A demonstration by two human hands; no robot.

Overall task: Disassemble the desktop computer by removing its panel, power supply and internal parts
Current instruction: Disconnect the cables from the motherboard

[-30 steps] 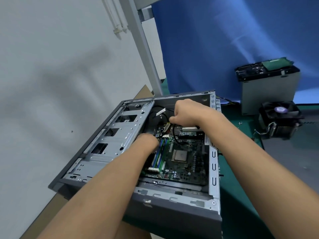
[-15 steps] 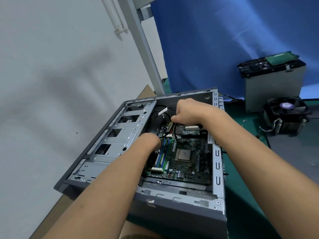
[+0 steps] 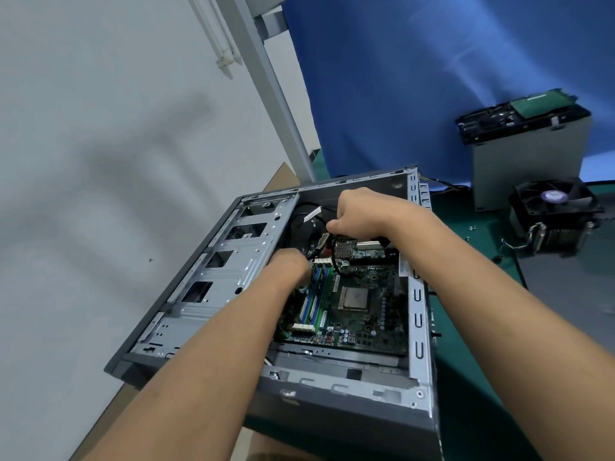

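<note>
The open grey computer case [image 3: 336, 390] lies on its side with the green motherboard [image 3: 362, 314] showing inside. My right hand [image 3: 362, 212] is curled at the far end of the board, fingers closed on a black cable [image 3: 336, 267] near a small silver heatsink [image 3: 344, 249]. My left hand [image 3: 289, 266] reaches down beside the blue and green memory slots [image 3: 316, 294]; its fingers are hidden behind the knuckles. The bare CPU socket [image 3: 354, 298] sits mid-board. A silver drive cage [image 3: 229, 271] fills the case's left half.
A grey power supply box [image 3: 529, 161] with a drive on top stands at the back right on the green mat [image 3: 472, 371]. A black CPU cooler with fan [image 3: 554, 214] sits beside it. A blue cloth hangs behind; a white wall is left.
Both hands stay at nearly the same spots inside the case. The view has drifted slightly, so the case sits a little further right in the picture.
</note>
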